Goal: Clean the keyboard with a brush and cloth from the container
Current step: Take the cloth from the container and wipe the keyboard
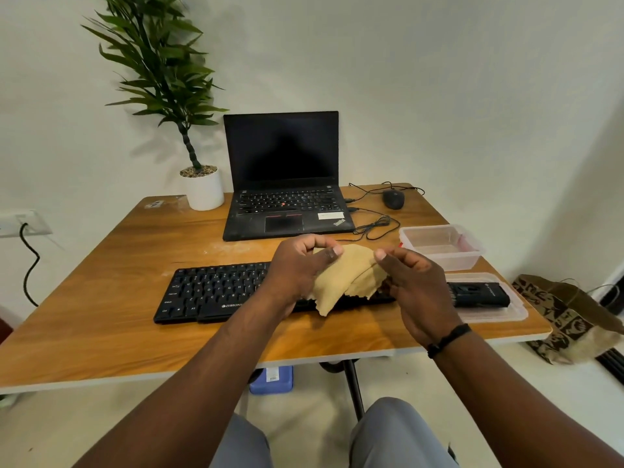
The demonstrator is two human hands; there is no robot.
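— While both of my hands are up over the keyboard, what do you make of them?

— Your left hand pinches one top corner of the tan cloth, thumb against curled fingers. Your right hand pinches the other corner.

— Yes, I hold the cloth stretched between them, and it hangs in a loose fold just above the right half of the keys. Where do the rest of my things sit?

— The keyboard lies flat on the wooden desk, close to its near edge. The clear container stands open past your right hand, near the desk's right edge. Its lid lies in front of it, and the black brush rests on that lid.

— And behind my hands?

— A dark-screened laptop stands open, a potted plant to its left, and a wired mouse to its right.
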